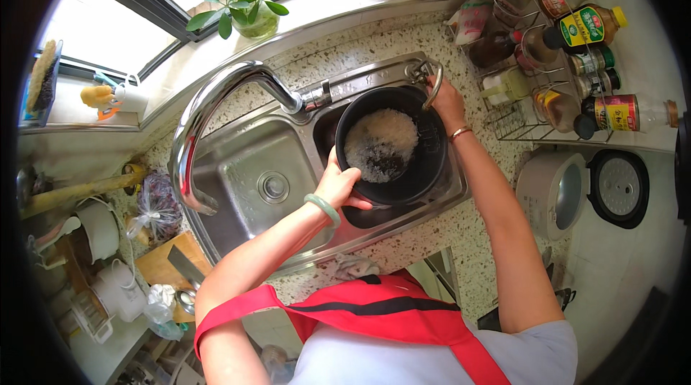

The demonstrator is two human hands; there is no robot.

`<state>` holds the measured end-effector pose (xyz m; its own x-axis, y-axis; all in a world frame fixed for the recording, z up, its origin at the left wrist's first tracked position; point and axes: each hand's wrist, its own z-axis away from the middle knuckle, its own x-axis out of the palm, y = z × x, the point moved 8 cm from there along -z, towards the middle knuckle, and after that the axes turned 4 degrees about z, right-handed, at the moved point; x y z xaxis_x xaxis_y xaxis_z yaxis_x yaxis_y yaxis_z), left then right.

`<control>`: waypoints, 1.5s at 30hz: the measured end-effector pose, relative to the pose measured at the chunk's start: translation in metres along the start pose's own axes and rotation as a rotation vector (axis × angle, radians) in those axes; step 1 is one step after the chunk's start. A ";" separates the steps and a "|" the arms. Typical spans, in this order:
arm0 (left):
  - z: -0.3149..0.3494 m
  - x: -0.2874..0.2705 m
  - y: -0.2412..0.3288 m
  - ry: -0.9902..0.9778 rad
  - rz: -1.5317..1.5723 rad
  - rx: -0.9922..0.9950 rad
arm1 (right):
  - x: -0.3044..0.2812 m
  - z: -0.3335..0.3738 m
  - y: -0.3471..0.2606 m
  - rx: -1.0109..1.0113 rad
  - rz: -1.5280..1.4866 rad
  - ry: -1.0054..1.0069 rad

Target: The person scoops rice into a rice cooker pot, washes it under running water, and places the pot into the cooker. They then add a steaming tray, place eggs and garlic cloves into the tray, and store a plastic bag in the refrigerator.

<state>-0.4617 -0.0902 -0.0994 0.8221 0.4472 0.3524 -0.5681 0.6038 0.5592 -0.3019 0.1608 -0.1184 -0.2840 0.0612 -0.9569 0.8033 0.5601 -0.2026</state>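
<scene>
A black rice cooker inner pot (432, 141) is held over the right-hand sink basin, tilted a little. White rice (381, 136) lies in it, spread over part of the dark bottom. My left hand (340, 185) grips the pot's lower left wall, thumb over the rim and fingers underneath. At the pot's upper right, my right hand (448, 105) is curled at a small curved metal tap (434, 77), whose spout reaches over the rim. The spout partly hides the right fingertips. No water stream is visible from it.
A large chrome faucet (194, 133) arches over the left basin (245, 158). On the right stand a rack of bottles (533, 68) and a rice cooker (551, 190) with its lid up. A potted plant (255, 21) sits on the sill. A knife (186, 267) lies at lower left.
</scene>
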 end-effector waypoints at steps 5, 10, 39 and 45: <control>0.001 0.002 0.001 0.001 -0.016 -0.039 | -0.018 0.000 -0.013 -0.205 0.005 0.104; 0.000 0.000 0.002 -0.019 -0.023 -0.036 | -0.017 -0.004 -0.012 -0.232 0.087 0.065; -0.013 0.003 -0.011 -0.063 -0.043 -0.049 | -0.028 0.081 -0.101 -0.075 -0.218 -0.106; -0.014 0.004 -0.003 -0.058 -0.038 -0.008 | 0.009 0.102 -0.098 0.084 -0.043 -0.527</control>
<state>-0.4576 -0.0812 -0.1098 0.8435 0.3853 0.3742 -0.5369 0.6246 0.5671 -0.3295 0.0227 -0.1282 -0.0333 -0.3955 -0.9179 0.8420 0.4836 -0.2389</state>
